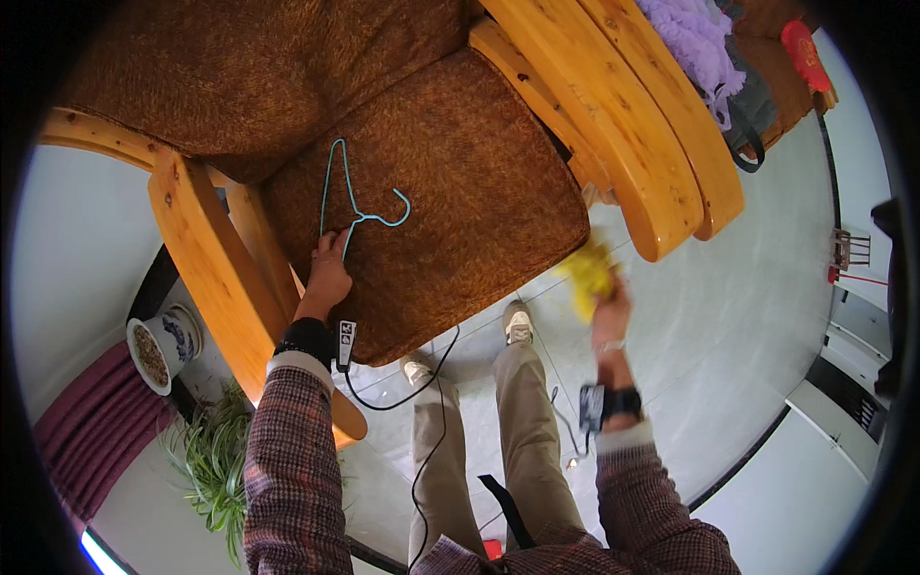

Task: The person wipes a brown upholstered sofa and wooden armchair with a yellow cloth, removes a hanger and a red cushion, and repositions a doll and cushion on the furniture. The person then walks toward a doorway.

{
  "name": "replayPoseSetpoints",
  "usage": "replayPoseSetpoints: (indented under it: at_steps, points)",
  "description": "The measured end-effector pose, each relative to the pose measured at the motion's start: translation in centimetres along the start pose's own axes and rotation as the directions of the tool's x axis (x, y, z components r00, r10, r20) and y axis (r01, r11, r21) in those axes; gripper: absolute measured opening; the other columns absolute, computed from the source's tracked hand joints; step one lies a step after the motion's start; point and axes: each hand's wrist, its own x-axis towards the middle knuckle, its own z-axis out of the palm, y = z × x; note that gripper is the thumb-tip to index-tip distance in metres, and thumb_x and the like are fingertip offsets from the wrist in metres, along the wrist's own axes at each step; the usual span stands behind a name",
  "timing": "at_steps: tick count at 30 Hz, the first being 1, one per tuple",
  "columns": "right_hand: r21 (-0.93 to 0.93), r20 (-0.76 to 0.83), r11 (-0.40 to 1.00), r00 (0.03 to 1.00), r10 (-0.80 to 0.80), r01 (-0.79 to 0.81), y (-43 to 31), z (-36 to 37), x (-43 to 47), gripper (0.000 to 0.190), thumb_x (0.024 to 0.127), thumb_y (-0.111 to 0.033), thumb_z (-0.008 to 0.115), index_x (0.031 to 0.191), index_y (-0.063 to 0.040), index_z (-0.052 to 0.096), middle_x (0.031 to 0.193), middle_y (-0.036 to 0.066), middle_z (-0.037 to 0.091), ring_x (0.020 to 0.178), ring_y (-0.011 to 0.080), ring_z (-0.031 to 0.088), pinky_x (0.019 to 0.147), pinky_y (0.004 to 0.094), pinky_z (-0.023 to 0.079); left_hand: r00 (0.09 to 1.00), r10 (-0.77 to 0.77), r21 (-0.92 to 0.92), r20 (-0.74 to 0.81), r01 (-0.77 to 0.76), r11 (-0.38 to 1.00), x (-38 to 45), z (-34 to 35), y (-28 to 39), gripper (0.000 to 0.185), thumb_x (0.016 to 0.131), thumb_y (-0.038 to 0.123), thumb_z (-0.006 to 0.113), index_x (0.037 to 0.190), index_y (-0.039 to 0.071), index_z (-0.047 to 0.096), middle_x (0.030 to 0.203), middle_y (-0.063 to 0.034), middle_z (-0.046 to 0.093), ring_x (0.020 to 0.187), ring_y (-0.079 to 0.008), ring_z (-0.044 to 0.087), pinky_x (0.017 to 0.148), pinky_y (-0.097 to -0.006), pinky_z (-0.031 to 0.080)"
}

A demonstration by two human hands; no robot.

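My left hand [330, 274] is closed on the lower part of a light blue wire clothes hanger [365, 217], which lies over the brown plush seat cushion [445, 187] with its hook towards the right. To the right, past the cushion's front corner, my right hand [612, 309] grips a bunched yellow cloth [589, 277], blurred and held above the tiled floor. Each wrist wears a black strap with a small cabled device.
Wooden armrests flank the seat, one at left [215, 266] and a broad one at right [611, 122]. Lilac fluffy fabric [693, 50] lies beyond the right one. A potted gravel-filled planter [154, 356] and a green leafy plant [219, 453] stand at left. Black cables hang near my legs.
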Motion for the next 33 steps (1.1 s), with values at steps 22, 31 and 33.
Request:
replayPoseSetpoints:
  at_steps: [22,31,33]
  points:
    - [-0.207,0.378,0.664,0.685,-0.623,0.719,-12.3,6.8,7.9,0.046,0.077,0.003,0.053,0.120,-0.009,0.059,0.113,0.019,0.059,0.099,0.0381,0.062,0.087,0.0423,0.051,1.000,0.006,-0.107,-0.018,-0.008,0.994,-0.2,-0.3,0.0,0.085,0.073,-0.016,0.050,0.149,0.018,0.029,0.146,-0.0141,0.028,0.125,-0.0443,0.036,0.109,-0.0482,0.035]
    - [-0.291,0.925,0.532,0.376,-0.055,0.795,-4.4,24.0,-16.7,0.023,0.082,-0.012,0.054,0.099,-0.001,0.065,0.095,0.026,0.064,0.087,0.0412,0.063,0.077,0.0511,0.049,0.999,-0.044,-0.415,0.021,0.048,0.909,0.5,-1.0,-1.2,0.091,0.075,-0.016,0.043,0.152,0.023,0.016,0.146,-0.0140,0.032,0.134,-0.0430,0.029,0.109,-0.0484,0.033]
    - [-0.039,0.999,0.697,0.007,0.049,0.716,-0.6,20.6,-24.5,0.015,0.074,-0.005,0.060,0.087,0.000,0.065,0.087,0.022,0.066,0.085,0.0322,0.066,0.073,0.0416,0.052,0.994,-0.056,-0.442,0.095,0.092,0.892,0.5,-1.3,-1.1,0.091,0.075,-0.018,0.041,0.152,0.023,0.016,0.145,-0.0146,0.034,0.134,-0.0412,0.031,0.110,-0.0475,0.033]
